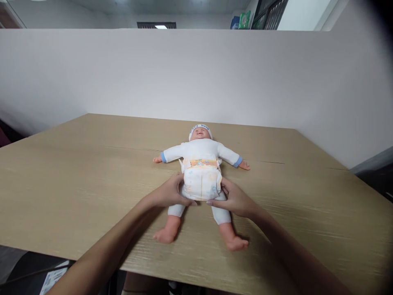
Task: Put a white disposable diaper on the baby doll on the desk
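Head cam, both hands point(170, 191) gripping diaper point(201, 183) at sides, doll point(201, 148) faceup on tbl point(92, 172)

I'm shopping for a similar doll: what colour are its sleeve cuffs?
The sleeve cuffs are blue, clearest in the head view.

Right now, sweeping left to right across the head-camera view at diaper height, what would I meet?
Wooden tabletop → the person's left hand → the diaper on the doll → the person's right hand → more tabletop → a dark shape at the edge, too dim to identify.
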Demonstrator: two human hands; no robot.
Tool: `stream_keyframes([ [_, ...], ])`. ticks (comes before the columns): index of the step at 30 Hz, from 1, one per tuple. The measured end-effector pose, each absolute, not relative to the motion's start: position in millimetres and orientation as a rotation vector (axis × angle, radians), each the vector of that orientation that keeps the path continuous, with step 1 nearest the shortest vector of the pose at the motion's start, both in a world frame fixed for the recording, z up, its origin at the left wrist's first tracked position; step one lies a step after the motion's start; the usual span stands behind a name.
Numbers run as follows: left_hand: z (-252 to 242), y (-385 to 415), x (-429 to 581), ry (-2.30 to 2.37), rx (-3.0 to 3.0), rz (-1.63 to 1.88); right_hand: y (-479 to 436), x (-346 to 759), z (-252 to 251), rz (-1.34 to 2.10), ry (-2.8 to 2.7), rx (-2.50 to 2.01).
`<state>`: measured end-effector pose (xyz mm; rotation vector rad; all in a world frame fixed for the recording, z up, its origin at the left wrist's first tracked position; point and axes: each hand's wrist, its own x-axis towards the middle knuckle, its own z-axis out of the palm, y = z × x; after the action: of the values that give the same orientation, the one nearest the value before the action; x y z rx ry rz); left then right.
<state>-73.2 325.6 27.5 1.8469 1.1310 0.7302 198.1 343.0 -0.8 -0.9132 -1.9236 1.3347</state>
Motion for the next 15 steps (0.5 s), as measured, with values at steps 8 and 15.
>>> stream_keyframes([
  [8,23.6,326.7,-74.0,1.248,1.994,0.669,340.2,196.0,-2.8,1.213,-1.943,-0.964],
  [15,31.9,324.3,-73.5,1.217,1.977,0.692,342.4,196.7,-1.7,1.289,-1.946,-0.968],
])
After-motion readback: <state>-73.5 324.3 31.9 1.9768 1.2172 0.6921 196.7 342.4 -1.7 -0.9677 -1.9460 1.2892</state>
